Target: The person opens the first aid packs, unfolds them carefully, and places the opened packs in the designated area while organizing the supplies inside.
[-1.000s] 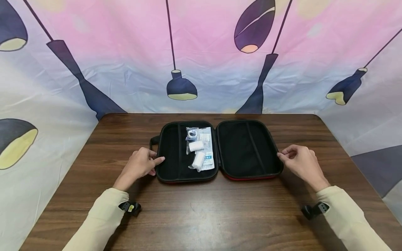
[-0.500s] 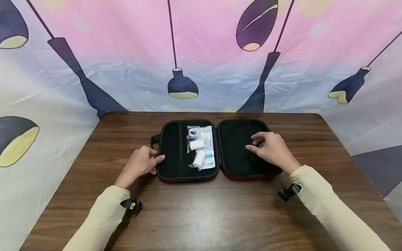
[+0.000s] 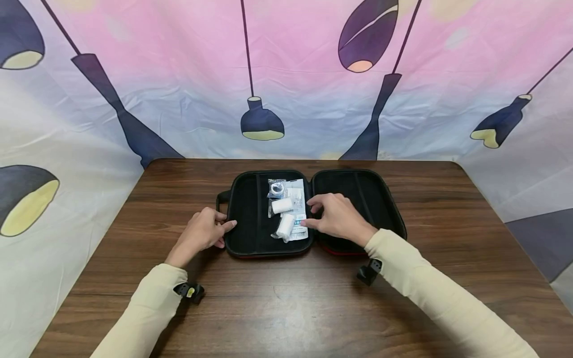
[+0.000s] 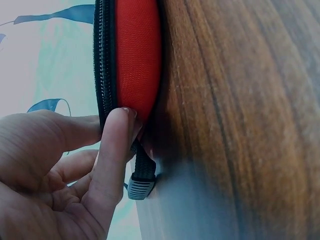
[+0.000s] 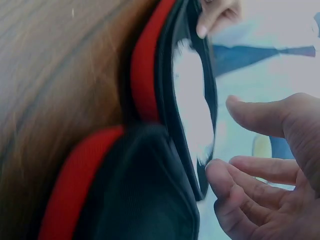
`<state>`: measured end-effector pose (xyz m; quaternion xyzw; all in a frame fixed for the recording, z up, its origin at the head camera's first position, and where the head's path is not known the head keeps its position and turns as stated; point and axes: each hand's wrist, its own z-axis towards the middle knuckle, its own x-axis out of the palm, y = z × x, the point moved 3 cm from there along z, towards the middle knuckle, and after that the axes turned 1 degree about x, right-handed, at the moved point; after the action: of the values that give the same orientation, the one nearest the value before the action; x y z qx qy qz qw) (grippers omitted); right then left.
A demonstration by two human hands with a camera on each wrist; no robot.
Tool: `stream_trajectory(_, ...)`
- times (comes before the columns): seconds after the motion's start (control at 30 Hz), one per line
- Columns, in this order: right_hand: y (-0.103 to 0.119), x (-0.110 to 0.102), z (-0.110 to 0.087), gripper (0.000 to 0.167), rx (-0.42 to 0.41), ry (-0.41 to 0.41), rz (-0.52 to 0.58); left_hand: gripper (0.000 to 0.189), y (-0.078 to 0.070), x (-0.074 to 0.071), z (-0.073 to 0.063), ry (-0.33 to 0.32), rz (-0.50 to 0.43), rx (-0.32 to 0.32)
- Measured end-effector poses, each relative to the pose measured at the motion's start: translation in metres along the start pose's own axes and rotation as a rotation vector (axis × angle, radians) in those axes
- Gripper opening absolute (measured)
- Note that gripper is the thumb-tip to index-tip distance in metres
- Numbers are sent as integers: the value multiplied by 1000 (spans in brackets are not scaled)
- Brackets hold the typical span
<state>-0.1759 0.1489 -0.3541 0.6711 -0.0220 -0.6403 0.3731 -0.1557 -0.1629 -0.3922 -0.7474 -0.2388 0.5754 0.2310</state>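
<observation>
Right grip (image 3: pixel 337 216) has moved near white packets (image 3: pixel 297 199) in the case (image 3: pixel 243 209).

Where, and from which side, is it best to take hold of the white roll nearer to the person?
I would pinch the nearer white roll across its middle, from above on the side of the right hand: its long sides face roughly left and right, and nothing lies on it.

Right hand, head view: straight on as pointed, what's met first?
Likely the flat white packets, then the lower white roll; height is unclear, so the right hand might pass above.
</observation>
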Motion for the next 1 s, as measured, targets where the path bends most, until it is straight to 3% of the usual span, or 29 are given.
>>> stream_trajectory(0.3,16,25,13,58,3,27,-37,52,1,0,1,6,-30,-7)
stream_trajectory(0.53,18,37,16,64,55,42,-66,53,8,1,3,19,-179,-37)
stream_trajectory(0.7,19,43,17,60,62,62,-46,55,12,2,3,36,-269,-70)
stream_trajectory(1.0,20,41,18,46,36,69,-19,54,11,2,2,32,-275,-90)
